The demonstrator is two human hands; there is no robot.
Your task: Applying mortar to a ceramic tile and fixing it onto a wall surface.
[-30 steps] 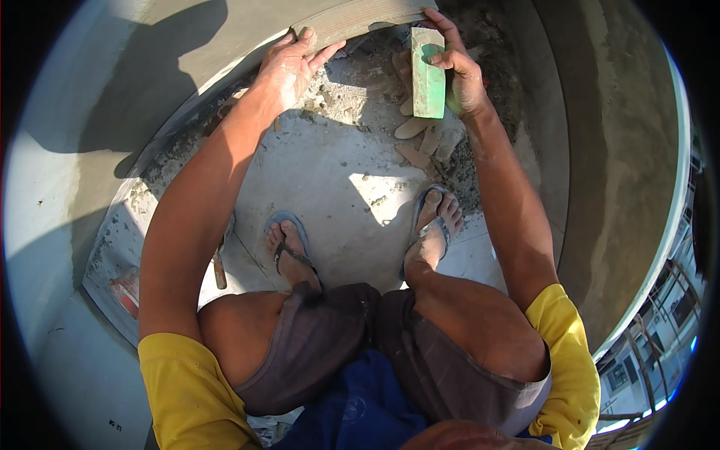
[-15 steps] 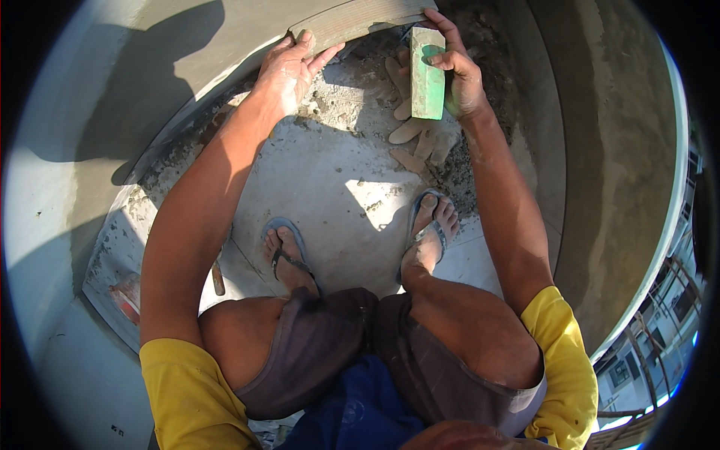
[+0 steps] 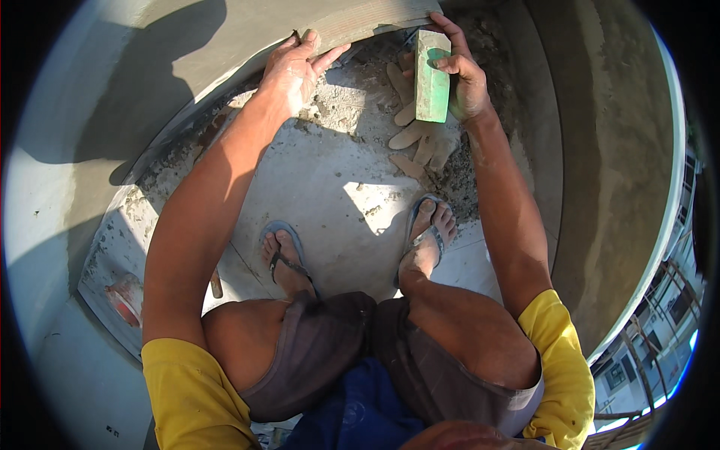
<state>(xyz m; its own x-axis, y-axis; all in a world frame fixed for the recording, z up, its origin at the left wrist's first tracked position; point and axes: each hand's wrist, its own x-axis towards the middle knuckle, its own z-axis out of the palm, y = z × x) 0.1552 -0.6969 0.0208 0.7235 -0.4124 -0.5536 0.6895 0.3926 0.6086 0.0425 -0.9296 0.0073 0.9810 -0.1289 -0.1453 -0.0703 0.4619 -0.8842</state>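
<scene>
A long board with wood-like grain [image 3: 367, 24] lies along the curved, plastered wall at the top of the view. My left hand [image 3: 291, 75] grips its lower edge near the left end, thumb on its face and the other fingers partly stretched beneath. On the right, my right hand [image 3: 469, 82] holds a green block [image 3: 432, 86] smeared with grey mortar, its thumb across the block's face. The index finger of that hand reaches up to the board's right end. A pair of dusty work gloves [image 3: 427, 142] lies on the floor just below the block.
Mortar crumbs and rubble [image 3: 337, 105] lie along the wall's foot. My sandalled feet stand on the pale floor [image 3: 322, 180]. A wooden handle [image 3: 216, 283] shows beside my left knee, and a reddish object [image 3: 126, 304] lies farther left. A curved wall [image 3: 615, 172] rises at right.
Both hands, the board's right end and the green block have shifted very slightly to the right. The grips look the same.
</scene>
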